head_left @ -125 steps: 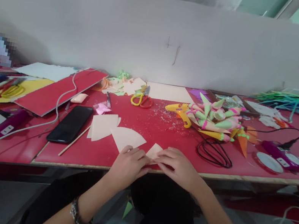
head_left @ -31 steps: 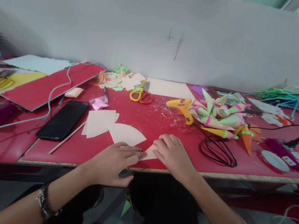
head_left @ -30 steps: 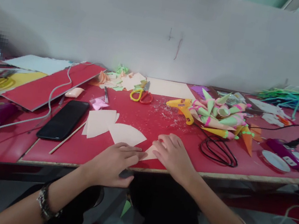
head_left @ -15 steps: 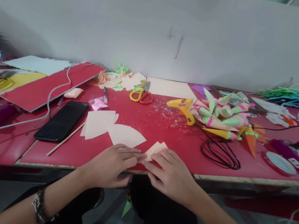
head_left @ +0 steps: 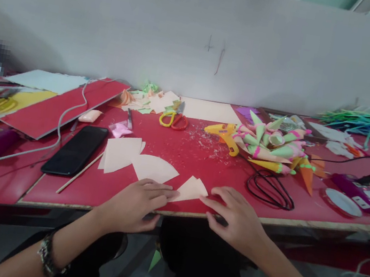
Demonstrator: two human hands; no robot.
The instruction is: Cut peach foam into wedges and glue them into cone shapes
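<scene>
Right grip (head_left: 240, 221), earlier across the cream paper (head_left: 190, 190), now at its edge.

- My left hand (head_left: 138, 202) has unbent from its earlier pinch; its fingers now lie straight out on the pale paper piece (head_left: 191, 190), at the 8 o'clock corner.
- A second ago my right hand (head_left: 235, 216) covered much of that piece; I've drawn it toward 3 o'clock, fingertips now at the near edge.
- The upper corners, hidden then, show at 12 o'clock.
- Since the earliest view, my camera has dipped, showing less above the wall (head_left: 148, 22).
</scene>
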